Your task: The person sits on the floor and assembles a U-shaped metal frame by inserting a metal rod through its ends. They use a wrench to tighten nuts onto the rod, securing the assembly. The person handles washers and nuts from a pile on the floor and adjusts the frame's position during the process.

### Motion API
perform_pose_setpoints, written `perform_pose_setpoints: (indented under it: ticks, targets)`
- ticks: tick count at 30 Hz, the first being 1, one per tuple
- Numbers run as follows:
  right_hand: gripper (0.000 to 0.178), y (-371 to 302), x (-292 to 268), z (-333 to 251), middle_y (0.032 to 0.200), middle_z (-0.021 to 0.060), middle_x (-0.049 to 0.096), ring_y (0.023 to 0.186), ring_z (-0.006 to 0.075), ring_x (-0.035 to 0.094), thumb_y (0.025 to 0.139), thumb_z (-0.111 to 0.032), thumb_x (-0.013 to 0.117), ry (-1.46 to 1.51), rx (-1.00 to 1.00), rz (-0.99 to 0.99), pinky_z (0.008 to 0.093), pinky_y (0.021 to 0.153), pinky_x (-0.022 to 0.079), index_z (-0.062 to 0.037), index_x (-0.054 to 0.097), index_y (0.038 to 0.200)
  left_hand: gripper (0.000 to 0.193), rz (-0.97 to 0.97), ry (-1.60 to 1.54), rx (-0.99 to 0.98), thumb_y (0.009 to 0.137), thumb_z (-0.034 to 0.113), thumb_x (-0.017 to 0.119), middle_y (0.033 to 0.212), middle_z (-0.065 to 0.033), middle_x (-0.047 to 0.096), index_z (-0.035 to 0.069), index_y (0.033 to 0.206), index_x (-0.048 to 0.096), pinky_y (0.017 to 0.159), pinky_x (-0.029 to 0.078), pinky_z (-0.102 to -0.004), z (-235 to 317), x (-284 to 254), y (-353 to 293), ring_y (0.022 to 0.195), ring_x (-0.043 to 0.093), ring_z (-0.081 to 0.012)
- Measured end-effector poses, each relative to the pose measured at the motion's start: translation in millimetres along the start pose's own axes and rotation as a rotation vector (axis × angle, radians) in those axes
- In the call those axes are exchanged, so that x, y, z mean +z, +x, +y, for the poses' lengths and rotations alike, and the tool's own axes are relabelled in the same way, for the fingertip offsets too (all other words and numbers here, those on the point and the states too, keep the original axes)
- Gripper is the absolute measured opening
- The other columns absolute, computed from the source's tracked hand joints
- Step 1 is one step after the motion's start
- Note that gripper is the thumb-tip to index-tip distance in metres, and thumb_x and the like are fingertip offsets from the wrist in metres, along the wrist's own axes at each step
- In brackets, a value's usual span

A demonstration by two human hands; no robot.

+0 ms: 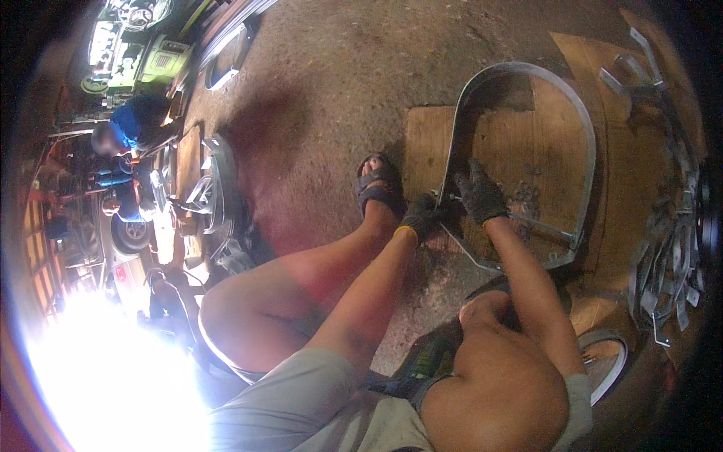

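curling in at the near left side of a bent metal frame (pixel 590 154), the gloved left hand (pixel 423 217) has its fingers closed on the frame's edge; part of the grasp is hidden by the glove itself. the gloved right hand (pixel 482 196) lies just beside it, inside the loop, palm down, with its fingers mostly straight and parted rather than clenched. a short bright pin (pixel 452 197) sits between the two hands, and one cannot tell whether the right thumb touches it.

the frame is a flat grey strap bent into a tall rounded loop, its round end away from the person, with a thin crossbar (pixel 544 225) reaching from near the right wrist to the loop's right side. it lies in front of the person, right of the sandalled foot (pixel 379 184), mostly over a brown board (pixel 428 147). a cluster of small metal rings (pixel 525 197) rests within the loop, near the right hand.

farther right, a heap of metal strips (pixel 663 279) lies beyond a brown sheet (pixel 616 196). to the left, more bent metal pieces (pixel 218 184) stand near a co-worker in blue (pixel 143 124).
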State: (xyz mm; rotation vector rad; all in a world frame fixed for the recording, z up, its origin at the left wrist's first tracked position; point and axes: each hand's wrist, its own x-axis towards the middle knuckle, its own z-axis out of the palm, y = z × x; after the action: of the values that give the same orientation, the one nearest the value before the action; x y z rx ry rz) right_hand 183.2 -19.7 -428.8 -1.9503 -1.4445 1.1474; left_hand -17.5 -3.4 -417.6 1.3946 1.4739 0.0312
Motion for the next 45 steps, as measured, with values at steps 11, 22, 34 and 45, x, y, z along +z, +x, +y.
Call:
perform_pose_setpoints:
  ticks: [11,22,34,45]
  targets:
    - [0.083,2,-10,-46,0.145,0.0251,0.057,0.130,0.0428,0.058,0.093,-0.048,0.068,-0.133,0.058,-0.222,0.0496,0.109,0.046,-0.0104,0.037,0.159,0.052,-0.032,-0.059,-0.061,0.084,0.030,0.084,0.107,-0.0145,0.073,-0.001,0.120,0.064,0.083,0.056,-0.0397,-57,-14,25,0.095,0.070,-0.0241]
    - [0.094,11,13,25,0.146,0.0269,0.056,0.128,0.0448,0.059,0.087,-0.061,0.069,-0.073,0.120,0.078,0.0502,0.108,0.047,-0.0084,0.037,0.159,0.039,-0.012,-0.091,0.039,0.086,0.032,0.078,0.097,-0.0191,0.076,-0.003,0.103,0.074,0.082,0.055,-0.0421,1,9,2,0.091,0.073,-0.0288]
    - [0.091,-8,-15,-35,0.139,0.0257,0.062,0.120,0.0453,0.064,0.088,-0.057,0.071,-0.204,0.218,-0.224,0.0521,0.101,0.051,-0.0132,0.035,0.159,0.036,-0.058,-0.088,0.047,0.085,0.027,0.077,0.094,-0.0199,0.075,-0.004,0.103,0.073,0.079,0.054,-0.0435,-26,6,15,0.088,0.072,-0.0308]
    - [0.092,-15,-6,-39,0.141,0.0248,0.061,0.122,0.0439,0.063,0.090,-0.057,0.069,-0.243,0.000,-0.117,0.0516,0.102,0.050,-0.0093,0.032,0.160,0.042,0.052,-0.035,-0.010,0.086,0.028,0.080,0.103,-0.0164,0.074,-0.003,0.113,0.070,0.080,0.055,-0.0398,-43,0,16,0.091,0.070,-0.0255]
